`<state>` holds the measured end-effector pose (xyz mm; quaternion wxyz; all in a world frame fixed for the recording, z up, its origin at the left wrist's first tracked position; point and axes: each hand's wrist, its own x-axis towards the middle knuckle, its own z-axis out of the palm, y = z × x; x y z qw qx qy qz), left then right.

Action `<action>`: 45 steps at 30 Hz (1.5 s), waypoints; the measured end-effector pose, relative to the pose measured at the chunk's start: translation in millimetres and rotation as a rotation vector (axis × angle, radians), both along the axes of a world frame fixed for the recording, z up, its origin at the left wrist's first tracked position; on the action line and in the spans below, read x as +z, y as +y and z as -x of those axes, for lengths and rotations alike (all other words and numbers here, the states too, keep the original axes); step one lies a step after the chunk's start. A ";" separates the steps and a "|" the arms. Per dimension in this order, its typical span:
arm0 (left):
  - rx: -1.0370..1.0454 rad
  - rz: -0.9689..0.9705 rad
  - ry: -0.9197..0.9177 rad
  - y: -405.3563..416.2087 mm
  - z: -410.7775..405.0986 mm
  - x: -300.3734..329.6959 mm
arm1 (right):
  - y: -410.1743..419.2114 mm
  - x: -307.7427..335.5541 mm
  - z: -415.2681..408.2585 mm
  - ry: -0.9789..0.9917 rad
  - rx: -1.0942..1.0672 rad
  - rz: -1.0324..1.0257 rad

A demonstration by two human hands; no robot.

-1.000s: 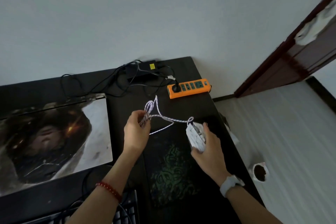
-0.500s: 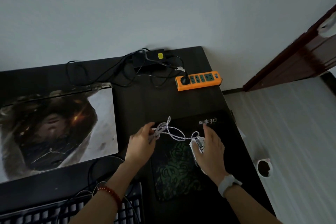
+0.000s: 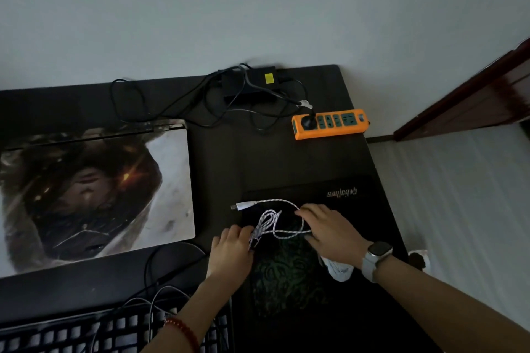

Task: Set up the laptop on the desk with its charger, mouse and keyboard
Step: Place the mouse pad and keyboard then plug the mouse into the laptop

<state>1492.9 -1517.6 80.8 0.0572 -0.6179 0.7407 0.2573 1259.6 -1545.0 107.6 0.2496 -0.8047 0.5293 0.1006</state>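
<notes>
The closed laptop, its lid covered by a printed picture, lies on the left of the black desk. Its black charger brick sits at the back, plugged into an orange power strip. A white mouse rests on the black mouse pad, showing under my right wrist. My right hand lies over it, fingers stretched forward onto the braided white mouse cable. My left hand pinches the bunched cable. The USB plug lies loose on the pad. The keyboard is at the bottom left.
Black cords run between the laptop and the keyboard. The desk's right edge drops to a pale floor, where a small white cup stands. A dark wooden door is at the far right. A wall is behind the desk.
Both hands came down from the air onto the mouse pad. The mouse now rests on the pad, and the cable has loosened, its USB end lying free.
</notes>
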 end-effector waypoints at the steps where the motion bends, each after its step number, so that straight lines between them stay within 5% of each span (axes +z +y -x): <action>1: 0.008 0.032 0.010 -3.4 0.4 0.4 | 1.1 0.7 3.8 -0.072 -0.075 0.096; 4: 0.130 0.071 0.289 -20.5 -6.7 9.8 | -5.6 3.6 13.1 -0.275 -0.363 0.233; 9: 0.472 -0.283 0.833 -70.2 -7.7 44.5 | -43.3 1.2 15.3 -0.527 -0.775 -0.038; 16: 0.979 -0.508 1.113 -130.3 14.1 49.4 | -71.4 -15.1 2.1 -0.236 -0.791 -0.091; 18: 0.996 -0.486 1.078 -135.0 14.0 42.0 | -66.8 -12.1 -3.8 -0.203 -0.710 0.044; 22: 0.681 -0.183 0.713 -116.9 6.6 26.0 | -44.7 -1.1 -11.9 -0.188 -0.262 0.478; 26: 0.262 -0.012 0.313 -81.6 -5.0 6.5 | -32.0 -10.1 -25.5 0.007 0.295 0.495; 29: 0.064 0.035 0.061 -66.5 -8.2 -1.8 | -43.4 -14.0 -34.4 0.102 0.374 0.515; 32: -0.046 0.084 0.004 -65.4 -15.5 -4.2 | -69.2 -2.4 -41.9 0.033 0.266 0.559; 36: 0.030 0.222 0.145 -82.4 -25.6 10.9 | -97.2 22.6 -52.5 -0.214 0.023 0.567; 39: 0.240 0.351 0.358 -108.8 -33.1 33.4 | -112.7 37.1 -60.8 -0.190 -0.140 0.544; 43: 0.719 -0.001 0.878 -138.2 -39.6 67.2 | -127.6 39.1 -70.7 -0.006 -0.216 0.469; 45: 0.820 -0.134 0.995 -143.0 -54.6 76.3 | -131.0 40.0 -89.9 -0.040 -0.113 0.451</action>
